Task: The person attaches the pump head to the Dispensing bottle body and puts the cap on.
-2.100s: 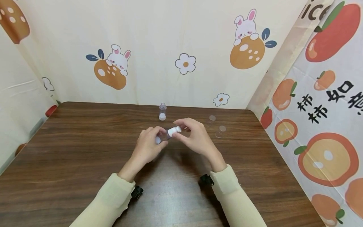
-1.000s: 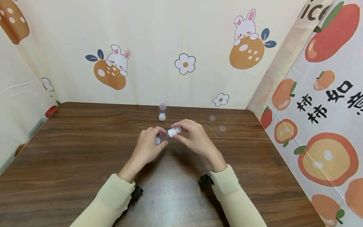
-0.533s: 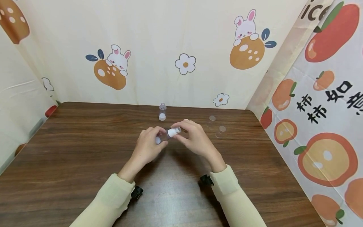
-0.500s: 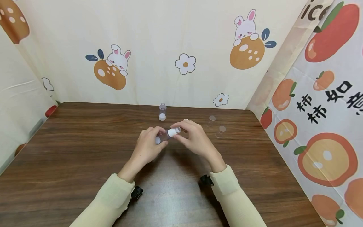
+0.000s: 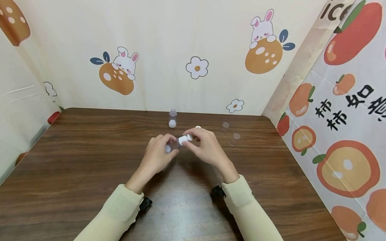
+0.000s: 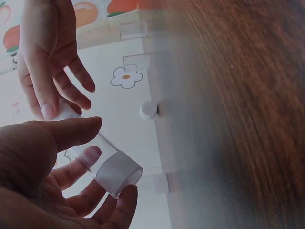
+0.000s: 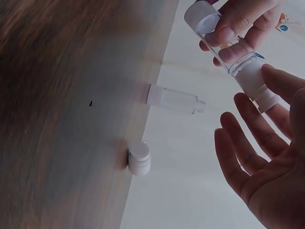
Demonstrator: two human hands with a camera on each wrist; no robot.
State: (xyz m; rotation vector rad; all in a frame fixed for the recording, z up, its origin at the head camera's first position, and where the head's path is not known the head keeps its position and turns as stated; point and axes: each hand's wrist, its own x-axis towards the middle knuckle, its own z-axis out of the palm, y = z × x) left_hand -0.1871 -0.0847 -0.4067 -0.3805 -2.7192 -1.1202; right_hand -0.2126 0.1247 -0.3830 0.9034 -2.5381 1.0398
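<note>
My left hand (image 5: 158,150) holds a small clear bottle (image 6: 116,171) by its body, tilted, with its white base toward the lower left in the head view. My right hand (image 5: 208,145) pinches the white top part (image 7: 251,78) at the bottle's other end between thumb and index finger. The other right fingers are spread away from it in the right wrist view. Behind that hand, a small white piece with a rounded cap (image 7: 139,160) stands on the table, mostly covered in the head view.
A second clear bottle (image 5: 172,118) with a white base stands upright near the back edge of the wooden table (image 5: 90,160). Two clear caps (image 5: 236,137) stand to the right of my right hand. A printed curtain (image 5: 163,77) hangs close behind the table.
My right thumb and index finger have shifted back and forth around the white top part. The white piece behind the right hand has come into view. My left hand stays in place with the bottle.
</note>
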